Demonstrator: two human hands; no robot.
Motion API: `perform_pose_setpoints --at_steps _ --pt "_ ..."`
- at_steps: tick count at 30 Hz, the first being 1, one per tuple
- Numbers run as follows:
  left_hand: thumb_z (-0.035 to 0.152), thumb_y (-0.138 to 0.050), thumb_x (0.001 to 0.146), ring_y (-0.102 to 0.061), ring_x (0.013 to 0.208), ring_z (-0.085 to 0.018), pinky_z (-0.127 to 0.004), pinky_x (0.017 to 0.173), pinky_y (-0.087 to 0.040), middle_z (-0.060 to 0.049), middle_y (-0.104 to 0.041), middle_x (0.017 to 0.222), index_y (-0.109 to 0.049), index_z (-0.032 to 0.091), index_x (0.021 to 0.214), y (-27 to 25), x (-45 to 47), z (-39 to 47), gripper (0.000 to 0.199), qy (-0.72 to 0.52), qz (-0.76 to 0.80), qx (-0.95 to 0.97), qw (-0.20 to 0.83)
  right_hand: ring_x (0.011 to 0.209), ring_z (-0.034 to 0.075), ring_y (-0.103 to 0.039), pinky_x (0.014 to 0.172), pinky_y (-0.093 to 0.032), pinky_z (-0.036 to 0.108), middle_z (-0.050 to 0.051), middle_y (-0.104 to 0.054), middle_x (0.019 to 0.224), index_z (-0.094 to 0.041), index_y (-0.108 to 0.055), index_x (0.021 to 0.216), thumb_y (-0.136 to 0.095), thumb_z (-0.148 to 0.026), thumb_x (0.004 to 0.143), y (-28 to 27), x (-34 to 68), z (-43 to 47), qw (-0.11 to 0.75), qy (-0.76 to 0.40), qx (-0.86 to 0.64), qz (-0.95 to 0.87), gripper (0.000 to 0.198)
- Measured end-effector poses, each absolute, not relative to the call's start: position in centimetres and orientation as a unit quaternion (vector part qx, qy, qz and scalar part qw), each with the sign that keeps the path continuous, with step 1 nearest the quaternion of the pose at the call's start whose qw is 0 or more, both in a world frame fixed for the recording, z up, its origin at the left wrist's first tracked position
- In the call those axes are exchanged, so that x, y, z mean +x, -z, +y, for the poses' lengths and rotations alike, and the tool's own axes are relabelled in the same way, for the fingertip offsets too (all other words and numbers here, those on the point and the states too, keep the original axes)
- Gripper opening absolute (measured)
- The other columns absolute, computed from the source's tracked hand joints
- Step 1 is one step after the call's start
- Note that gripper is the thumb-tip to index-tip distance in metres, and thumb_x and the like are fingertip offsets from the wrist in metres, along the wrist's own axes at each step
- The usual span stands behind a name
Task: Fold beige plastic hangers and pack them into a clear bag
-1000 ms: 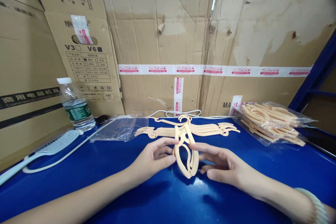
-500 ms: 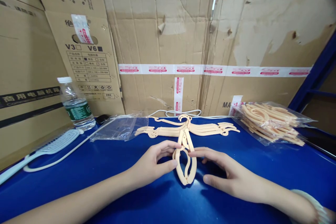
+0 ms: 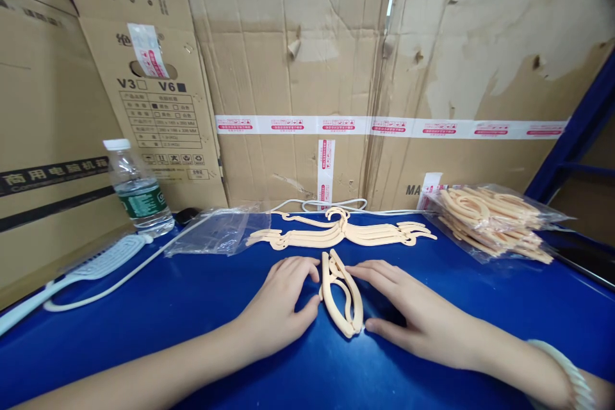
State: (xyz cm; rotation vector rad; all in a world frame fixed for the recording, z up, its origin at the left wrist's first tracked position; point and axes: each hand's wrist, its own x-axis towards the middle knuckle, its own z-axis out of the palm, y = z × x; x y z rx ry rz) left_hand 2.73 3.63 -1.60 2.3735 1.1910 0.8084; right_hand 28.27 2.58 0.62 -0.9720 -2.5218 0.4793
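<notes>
A folded beige plastic clothes hanger (image 3: 355,295) lies on the blue table between my hands, its two arms folded together and its curved hook inside them. My left hand (image 3: 283,301) is at its left side, fingers bent and thumb apart, the tips at or very near its edge. On the other side, my right hand (image 3: 408,304) has its fingers stretched out and thumb spread, the index fingertip by the hanger's upper right edge. Neither hand closes round it. Beyond it lie several unfolded beige hangers (image 3: 307,239), stacked with their arms spread and hooks away from me.
Bagged beige hangers (image 3: 490,218) are at the right. A clear plastic bag (image 3: 216,234), a water bottle (image 3: 141,202), a pale blue hairbrush (image 3: 108,259) and a white cable (image 3: 115,295) are at the left. Cardboard (image 3: 288,77) walls the back of the table (image 3: 288,378).
The folded hanger has shifted slightly toward me and turned, its near end swinging right, apart from the stack. My left fingers have moved off its top to its left side.
</notes>
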Motion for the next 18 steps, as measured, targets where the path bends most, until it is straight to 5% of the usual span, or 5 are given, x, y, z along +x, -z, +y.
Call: perform_pose_setpoints --at_steps 6,18 --pt "0.015 -0.052 0.083 -0.056 0.11 -0.028 -0.055 0.107 -0.026 -0.006 -0.064 0.111 -0.053 0.024 0.1 1.54 2.74 3.79 0.019 -0.288 0.43 0.838 0.175 0.104 0.025 -0.058 0.094 -0.047 0.042 0.009 -0.065 0.109 -0.023 -0.061 0.124 -0.059 -0.023 0.086 -1.51 28.19 2.38 0.201 -0.167 -0.343 -0.902 0.038" --pt "0.015 -0.05 0.084 -0.055 0.11 -0.028 -0.051 0.1 -0.035 -0.006 -0.063 0.112 -0.052 0.023 0.105 1.73 2.59 4.28 0.023 -0.304 0.45 0.822 0.172 0.131 0.022 -0.042 0.112 -0.034 0.042 0.007 -0.054 0.136 -0.027 -0.044 0.143 -0.047 -0.016 0.093 -1.06 28.35 2.71 0.164 -0.187 -0.297 -0.922 0.051"
